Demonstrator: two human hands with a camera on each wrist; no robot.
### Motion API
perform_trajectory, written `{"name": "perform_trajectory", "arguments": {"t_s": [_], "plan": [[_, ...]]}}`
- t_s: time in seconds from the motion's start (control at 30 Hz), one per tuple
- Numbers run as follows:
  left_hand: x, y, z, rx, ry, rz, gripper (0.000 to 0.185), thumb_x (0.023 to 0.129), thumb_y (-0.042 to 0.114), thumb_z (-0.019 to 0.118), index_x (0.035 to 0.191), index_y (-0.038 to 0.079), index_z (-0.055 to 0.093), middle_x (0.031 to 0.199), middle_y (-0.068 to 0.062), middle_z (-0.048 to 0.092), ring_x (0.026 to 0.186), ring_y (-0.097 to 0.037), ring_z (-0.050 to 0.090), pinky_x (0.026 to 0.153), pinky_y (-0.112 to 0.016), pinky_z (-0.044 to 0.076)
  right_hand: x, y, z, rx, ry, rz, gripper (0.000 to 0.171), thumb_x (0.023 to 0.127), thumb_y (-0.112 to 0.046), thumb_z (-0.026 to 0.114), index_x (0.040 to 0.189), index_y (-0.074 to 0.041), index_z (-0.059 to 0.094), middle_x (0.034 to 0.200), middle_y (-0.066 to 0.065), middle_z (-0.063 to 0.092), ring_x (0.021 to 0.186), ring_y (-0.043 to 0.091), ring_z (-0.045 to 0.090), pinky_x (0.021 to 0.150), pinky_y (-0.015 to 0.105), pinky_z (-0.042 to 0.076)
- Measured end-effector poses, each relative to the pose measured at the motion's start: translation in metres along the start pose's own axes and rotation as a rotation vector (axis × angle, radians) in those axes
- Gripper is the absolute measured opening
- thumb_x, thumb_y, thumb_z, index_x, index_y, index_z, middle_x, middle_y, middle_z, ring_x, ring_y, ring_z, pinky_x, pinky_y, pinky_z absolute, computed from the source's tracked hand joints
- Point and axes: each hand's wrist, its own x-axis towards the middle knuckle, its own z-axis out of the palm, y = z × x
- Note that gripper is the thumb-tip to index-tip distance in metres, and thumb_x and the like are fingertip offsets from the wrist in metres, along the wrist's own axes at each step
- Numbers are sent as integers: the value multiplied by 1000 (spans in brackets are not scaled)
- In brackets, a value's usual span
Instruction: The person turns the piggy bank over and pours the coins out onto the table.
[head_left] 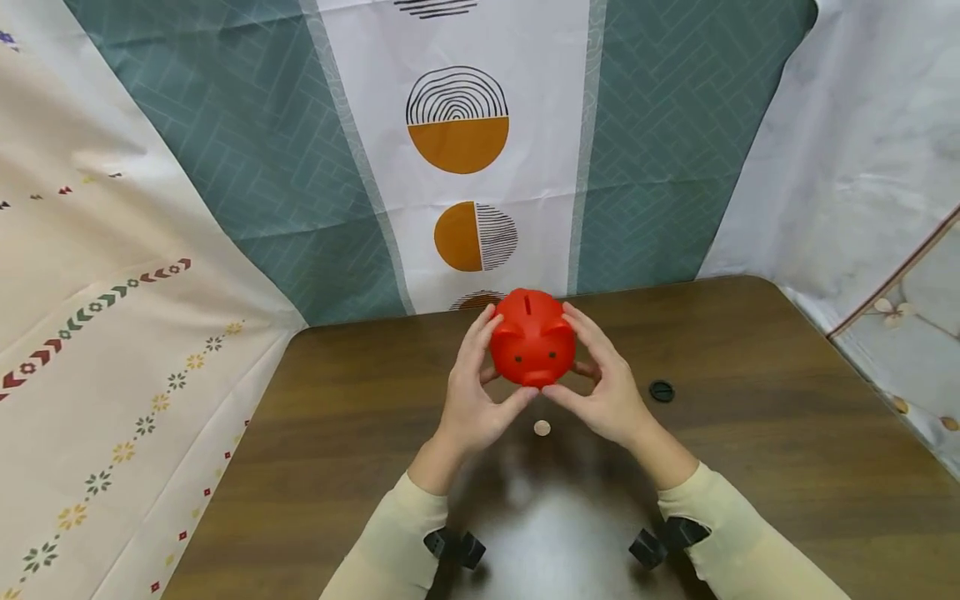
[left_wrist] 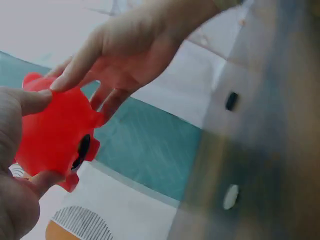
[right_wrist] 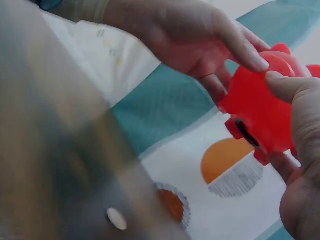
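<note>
Fingers (head_left: 480, 333) of the left hand (head_left: 471, 398) curl round the left flank of a red piggy bank (head_left: 532, 337), with the thumb tucked under its snout. The right hand (head_left: 603, 383) does the same on the other flank, its fingers (head_left: 588, 329) wrapped over the ear side and its thumb meeting the bank from below. So the bank sits between the two hands, gripped by both and lifted clear of the counter (head_left: 750, 467), above its far middle part and near the hanging cloth (head_left: 457, 142) behind.

Seen from the head view, the bank is a round, glossy red plastic pig facing the person: two small dark eyes, a blunt snout with nostrils, two folded ears, and a coin slot on top. The left wrist view shows the piggy bank (left_wrist: 55, 135) from beneath, with stubby feet and a dark oval opening in the belly. The right wrist view shows the same dark opening on the piggy bank (right_wrist: 265, 115).

On the counter, just below the hands, lies a small pale coin (head_left: 542, 428). A small black round plug (head_left: 662, 391) lies to the right of the right hand, apart from it.
</note>
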Motion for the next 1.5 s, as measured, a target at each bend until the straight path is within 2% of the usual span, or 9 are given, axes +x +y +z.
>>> {"name": "perform_trajectory", "arguments": {"t_s": [0.23, 0.37, 0.47, 0.67, 0.87, 0.97, 1.13, 1.33, 1.5], "plan": [[-2, 4, -6, -87, -61, -243, 80, 81, 5, 76, 147, 2, 32, 148, -10, 37, 125, -31, 47, 79, -40, 56, 0, 1, 5, 60, -54, 223, 81, 80, -9, 79, 149, -17, 36, 145, 5, 44, 125, 33, 47, 85, 42, 53], [-5, 3, -5, -106, -85, -299, 79, 82, 7, 75, 148, 3, 32, 148, -11, 36, 127, -31, 45, 81, -37, 55, -5, 3, 8, 65, -54, 260, 82, 80, -9, 78, 149, -15, 34, 145, 9, 43, 126, 35, 45, 84, 39, 54], [-4, 4, -4, -96, -68, -251, 78, 81, 5, 75, 147, 1, 33, 149, -14, 35, 126, -32, 46, 79, -40, 56, -5, -5, 8, 49, -37, 228, 81, 80, -4, 77, 149, -9, 34, 145, 12, 43, 125, 36, 46, 84, 40, 54], [-5, 11, -4, -59, 6, -16, 78, 75, -4, 77, 142, -5, 38, 150, -23, 30, 127, -37, 45, 77, -47, 56, -7, 14, 11, -51, 18, -30, 87, 75, -1, 80, 149, -10, 35, 153, 7, 34, 129, 32, 45, 83, 39, 54], [-4, 4, -6, -72, -60, -264, 77, 81, 7, 75, 146, 1, 34, 147, -14, 37, 122, -33, 48, 76, -38, 57, -8, 31, 14, 5, -27, 170, 82, 81, -19, 79, 149, -26, 35, 147, -3, 42, 124, 31, 49, 80, 37, 55], [-6, 2, -6, -80, -78, -307, 79, 81, 6, 76, 147, 1, 33, 148, -14, 36, 125, -33, 46, 78, -39, 57, -12, 33, 16, 18, -34, 219, 84, 80, -20, 80, 150, -26, 34, 148, -1, 41, 126, 32, 47, 80, 37, 55], [-8, -5, -2, -92, -39, -250, 78, 79, 5, 77, 146, 2, 37, 148, -15, 36, 126, -34, 47, 76, -41, 57, -12, 33, 15, -22, -21, 208, 83, 80, -21, 79, 149, -30, 34, 148, -6, 40, 126, 28, 47, 79, 36, 56], [-10, -17, 3, -51, 29, -25, 82, 74, 0, 80, 145, 5, 39, 152, -11, 31, 129, -30, 45, 75, -39, 57, -9, 22, 7, -122, 11, -62, 88, 75, -8, 82, 149, -13, 35, 153, 5, 34, 127, 29, 47, 78, 40, 56], [-6, -9, 1, -113, -24, -150, 79, 78, 3, 77, 146, 4, 37, 150, -14, 34, 127, -30, 47, 75, -38, 57, -9, 24, 6, -106, -32, 113, 83, 80, -22, 79, 150, -30, 34, 151, -9, 36, 125, 20, 48, 78, 34, 56]]}}
